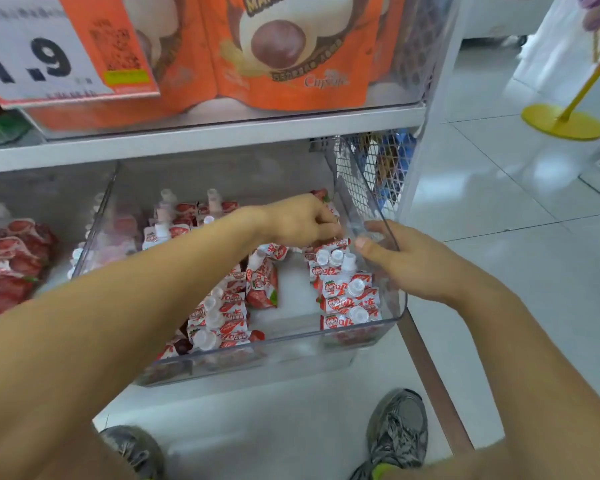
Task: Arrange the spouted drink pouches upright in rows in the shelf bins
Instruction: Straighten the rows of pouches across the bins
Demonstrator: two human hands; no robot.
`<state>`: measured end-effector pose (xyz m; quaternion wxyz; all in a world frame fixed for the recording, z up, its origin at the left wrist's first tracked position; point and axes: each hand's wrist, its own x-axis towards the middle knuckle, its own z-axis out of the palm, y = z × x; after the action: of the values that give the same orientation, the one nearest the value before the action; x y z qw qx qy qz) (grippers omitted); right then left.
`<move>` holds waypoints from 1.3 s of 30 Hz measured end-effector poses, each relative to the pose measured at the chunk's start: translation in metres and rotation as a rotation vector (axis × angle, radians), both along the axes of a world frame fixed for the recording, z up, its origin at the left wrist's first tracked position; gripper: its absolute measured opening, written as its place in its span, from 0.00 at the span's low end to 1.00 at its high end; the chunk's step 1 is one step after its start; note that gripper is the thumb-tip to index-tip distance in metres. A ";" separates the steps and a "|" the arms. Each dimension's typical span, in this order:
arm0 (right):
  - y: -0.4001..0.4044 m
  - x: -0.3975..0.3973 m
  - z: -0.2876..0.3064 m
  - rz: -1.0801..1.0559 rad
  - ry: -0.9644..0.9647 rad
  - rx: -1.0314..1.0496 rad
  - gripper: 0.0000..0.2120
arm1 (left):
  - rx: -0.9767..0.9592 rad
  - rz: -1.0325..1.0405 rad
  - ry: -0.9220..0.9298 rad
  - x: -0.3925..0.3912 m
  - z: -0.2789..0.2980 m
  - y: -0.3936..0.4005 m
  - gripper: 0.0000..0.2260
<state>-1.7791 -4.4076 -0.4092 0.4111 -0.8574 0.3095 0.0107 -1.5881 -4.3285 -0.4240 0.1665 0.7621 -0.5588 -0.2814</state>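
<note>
I see a bin (361, 341) on the lower shelf (201, 136), with pouches (347, 296) standing in a row along its right wall and another row (219, 317) to their left. My left hand (302, 220) reaches into the far right corner; my right hand (406, 261) holds the right wall. A second bin (49, 188) sits to the left.

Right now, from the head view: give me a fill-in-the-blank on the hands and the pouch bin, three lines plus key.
1. The right hand grips the ____ wall of the clear bin.
2. The left hand reaches to the pouches at the ____ of the right-side row.
3. The caps on the pouches are ____ in colour.

Missing words: right; back; white
</note>
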 end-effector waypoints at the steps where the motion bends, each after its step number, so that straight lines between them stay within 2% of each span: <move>1: 0.000 0.000 0.000 0.002 0.002 0.001 0.24 | -0.015 0.030 0.028 0.004 0.003 0.001 0.13; 2: 0.001 -0.001 0.000 0.003 0.002 0.001 0.25 | -0.076 0.049 0.005 0.010 0.005 0.001 0.12; 5: -0.001 -0.002 -0.001 0.001 0.001 -0.006 0.26 | -0.306 0.014 -0.275 0.031 0.006 0.001 0.10; 6: -0.001 -0.002 -0.002 0.002 0.003 -0.005 0.26 | -0.290 -0.062 -0.367 0.036 0.004 0.000 0.13; 8: 0.000 -0.001 -0.002 0.003 -0.001 0.003 0.25 | -0.128 -0.204 -0.478 0.039 -0.006 -0.003 0.25; 10: -0.001 -0.001 -0.002 0.002 -0.005 0.001 0.25 | 0.017 -0.221 -0.580 0.035 -0.016 -0.008 0.34; 12: -0.002 -0.002 -0.002 0.006 -0.005 -0.016 0.25 | -0.036 -0.183 -0.642 0.037 -0.024 -0.013 0.33; 16: -0.003 -0.003 -0.004 0.009 -0.012 -0.015 0.24 | -0.129 -0.042 -0.511 0.048 -0.025 -0.016 0.23; 20: -0.003 0.000 -0.003 0.010 -0.003 -0.018 0.23 | -0.275 0.143 -0.118 0.044 -0.014 -0.011 0.18; 22: -0.002 0.001 -0.002 0.010 0.003 -0.017 0.21 | -0.274 0.160 0.036 0.042 -0.010 -0.010 0.17; 28: 0.000 0.001 0.000 0.000 0.006 -0.011 0.19 | -0.062 -0.035 0.013 0.041 -0.018 -0.005 0.15; 32: 0.001 0.001 0.002 -0.002 0.013 -0.011 0.19 | 0.012 -0.060 0.111 0.040 -0.013 -0.004 0.23; 37: 0.001 -0.001 0.007 0.008 0.062 -0.089 0.18 | -0.148 0.020 0.046 0.035 -0.016 -0.005 0.16; 39: 0.001 -0.003 0.010 -0.088 -0.043 -0.201 0.21 | -0.202 0.040 0.053 0.037 -0.011 0.001 0.16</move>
<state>-1.7817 -4.4062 -0.3995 0.3296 -0.8799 0.3374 -0.0569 -1.5513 -4.3273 -0.4347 0.2628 0.7447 -0.5644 -0.2404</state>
